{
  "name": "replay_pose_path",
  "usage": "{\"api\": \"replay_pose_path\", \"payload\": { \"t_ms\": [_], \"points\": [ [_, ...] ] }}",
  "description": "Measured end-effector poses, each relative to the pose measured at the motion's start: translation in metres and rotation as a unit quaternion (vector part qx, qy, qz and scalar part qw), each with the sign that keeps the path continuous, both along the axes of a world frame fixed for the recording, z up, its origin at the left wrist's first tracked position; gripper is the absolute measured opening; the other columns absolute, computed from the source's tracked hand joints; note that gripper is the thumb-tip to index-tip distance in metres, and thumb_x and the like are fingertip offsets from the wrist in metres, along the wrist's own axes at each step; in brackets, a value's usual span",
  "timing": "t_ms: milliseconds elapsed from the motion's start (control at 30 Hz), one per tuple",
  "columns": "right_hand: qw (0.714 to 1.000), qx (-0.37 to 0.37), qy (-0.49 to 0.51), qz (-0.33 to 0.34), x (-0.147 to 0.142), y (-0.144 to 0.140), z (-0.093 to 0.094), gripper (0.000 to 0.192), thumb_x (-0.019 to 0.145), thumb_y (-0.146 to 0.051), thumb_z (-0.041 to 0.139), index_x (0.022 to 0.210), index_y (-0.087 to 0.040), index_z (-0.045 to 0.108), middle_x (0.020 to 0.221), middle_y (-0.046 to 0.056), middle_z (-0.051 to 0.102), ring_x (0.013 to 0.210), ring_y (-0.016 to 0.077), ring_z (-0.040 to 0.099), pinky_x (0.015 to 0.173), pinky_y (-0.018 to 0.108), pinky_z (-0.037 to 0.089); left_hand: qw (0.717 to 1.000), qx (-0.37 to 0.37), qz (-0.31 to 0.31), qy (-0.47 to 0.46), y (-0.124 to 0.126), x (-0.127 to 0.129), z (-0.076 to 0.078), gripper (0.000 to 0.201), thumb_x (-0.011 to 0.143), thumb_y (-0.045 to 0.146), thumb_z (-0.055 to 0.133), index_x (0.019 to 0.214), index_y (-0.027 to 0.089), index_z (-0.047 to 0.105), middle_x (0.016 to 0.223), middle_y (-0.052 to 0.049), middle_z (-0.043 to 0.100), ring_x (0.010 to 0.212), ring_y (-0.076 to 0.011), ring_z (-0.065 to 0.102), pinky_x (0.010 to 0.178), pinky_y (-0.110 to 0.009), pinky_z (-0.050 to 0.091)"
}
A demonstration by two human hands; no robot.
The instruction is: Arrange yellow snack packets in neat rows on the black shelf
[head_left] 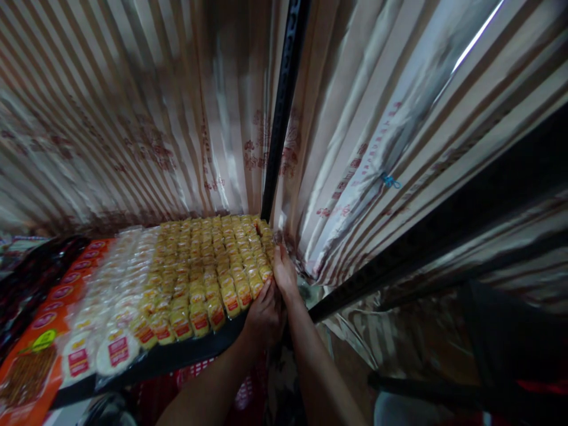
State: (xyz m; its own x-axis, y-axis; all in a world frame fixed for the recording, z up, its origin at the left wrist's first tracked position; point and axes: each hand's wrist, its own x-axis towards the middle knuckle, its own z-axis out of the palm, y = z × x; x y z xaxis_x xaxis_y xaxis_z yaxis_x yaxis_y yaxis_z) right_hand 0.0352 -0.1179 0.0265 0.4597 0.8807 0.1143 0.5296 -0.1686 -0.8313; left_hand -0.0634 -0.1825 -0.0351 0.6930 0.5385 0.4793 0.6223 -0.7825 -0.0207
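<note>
Left hand and right hand press curled fingers against small yellow red-labelled packets at the black shelf's four-o'clock corner; edge packets could slip off.

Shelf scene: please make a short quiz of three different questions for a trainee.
1. True or false: both hands touch the yellow packets.
2. What stands upright at the shelf corner: A) black post, B) ladder, C) broom?
3. Which packets lie directly left of the yellow ones?

Key:
1. True: the left hand and right hand are at their right edge.
2. A, the black post.
3. The white packets.
</note>
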Motion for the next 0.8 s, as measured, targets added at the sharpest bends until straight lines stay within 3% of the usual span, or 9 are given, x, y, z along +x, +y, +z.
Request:
{"api": "replay_pose_path", "payload": {
  "t_ms": [267,800],
  "points": [
    [1.0,0.023,-0.002,-0.001,-0.001,0.01,-0.004,0.055,0.09,-0.051,0.025,0.12,-0.018,0.058,0.117,0.011,0.062,0.11,0.0265,0.055,0.094,0.043,0.041,1.0,0.001,-0.013,0.006,0.001,0.0,-0.005,0.053,0.09,0.03,0.033,0.137,0.003,0.035,0.138,-0.015,0.043,0.132,-0.0254,0.034,0.115,-0.044,0.015],
    [0.999,0.018,-0.02,0.019,0.003,0.016,0.001,0.059,0.091,-0.053,0.021,0.113,-0.017,0.062,0.11,0.01,0.065,0.107,0.0247,0.056,0.092,0.037,0.04,0.999,-0.03,0.006,0.017,0.0,-0.001,0.0,0.059,0.089,0.033,0.035,0.137,-0.001,0.032,0.139,-0.019,0.04,0.134,-0.0261,0.03,0.115,-0.042,0.017]
  ]
}}
